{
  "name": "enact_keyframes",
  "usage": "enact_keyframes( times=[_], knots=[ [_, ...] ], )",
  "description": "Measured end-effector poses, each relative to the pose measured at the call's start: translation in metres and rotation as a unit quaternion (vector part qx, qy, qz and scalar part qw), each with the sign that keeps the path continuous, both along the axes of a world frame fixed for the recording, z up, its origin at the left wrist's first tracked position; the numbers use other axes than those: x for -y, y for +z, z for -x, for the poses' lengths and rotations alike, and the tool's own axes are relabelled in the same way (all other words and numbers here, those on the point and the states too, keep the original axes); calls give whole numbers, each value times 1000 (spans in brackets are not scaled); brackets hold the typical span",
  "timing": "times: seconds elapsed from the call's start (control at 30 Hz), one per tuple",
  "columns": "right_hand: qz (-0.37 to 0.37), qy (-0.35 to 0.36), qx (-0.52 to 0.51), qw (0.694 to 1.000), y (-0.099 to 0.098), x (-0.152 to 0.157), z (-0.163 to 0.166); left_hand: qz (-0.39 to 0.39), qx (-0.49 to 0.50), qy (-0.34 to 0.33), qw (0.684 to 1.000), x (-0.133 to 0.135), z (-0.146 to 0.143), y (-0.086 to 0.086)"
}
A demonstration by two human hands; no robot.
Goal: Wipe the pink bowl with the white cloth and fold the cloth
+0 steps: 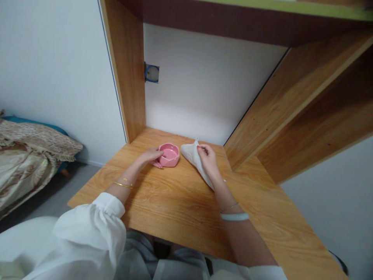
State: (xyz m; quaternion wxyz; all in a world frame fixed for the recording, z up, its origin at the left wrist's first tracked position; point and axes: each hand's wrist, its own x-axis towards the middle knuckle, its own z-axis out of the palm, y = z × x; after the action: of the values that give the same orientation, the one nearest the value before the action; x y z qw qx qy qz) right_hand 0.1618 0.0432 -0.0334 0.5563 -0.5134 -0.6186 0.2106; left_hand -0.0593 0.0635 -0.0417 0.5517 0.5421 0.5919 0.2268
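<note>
A small pink ceramic dish [169, 154], round with a notched rim, sits on the wooden desk [175, 202] near the back. My left hand [151, 156] grips the dish's left side, fingers curled on its rim. My right hand [207, 158] pinches a white cloth [190, 154], which hangs under the palm and trails toward my wrist. The cloth lies just right of the dish and is not touching it.
Wooden side panels [128, 70] and a slanted wooden board [294, 101] enclose the desk nook, with a shelf overhead. A wall socket [152, 73] is on the white back wall. A bed with a patterned blanket [29, 155] stands to the left.
</note>
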Motion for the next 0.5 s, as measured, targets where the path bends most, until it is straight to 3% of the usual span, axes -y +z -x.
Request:
enact_keyframes(
  times=[0.1,0.2,0.37,0.5],
  knots=[
    [31,54,93,994,-7,-5,15,-2,-8,-51,999,6,-14,0],
    [73,63,168,981,-17,-6,20,-9,-14,-81,997,8,-22,1],
    [80,-32,195,977,-29,-5,14,-74,-46,-121,989,13,-26,5],
    [121,-31,173,977,-35,0,6,-101,-66,-121,985,16,-27,6]
  ],
)
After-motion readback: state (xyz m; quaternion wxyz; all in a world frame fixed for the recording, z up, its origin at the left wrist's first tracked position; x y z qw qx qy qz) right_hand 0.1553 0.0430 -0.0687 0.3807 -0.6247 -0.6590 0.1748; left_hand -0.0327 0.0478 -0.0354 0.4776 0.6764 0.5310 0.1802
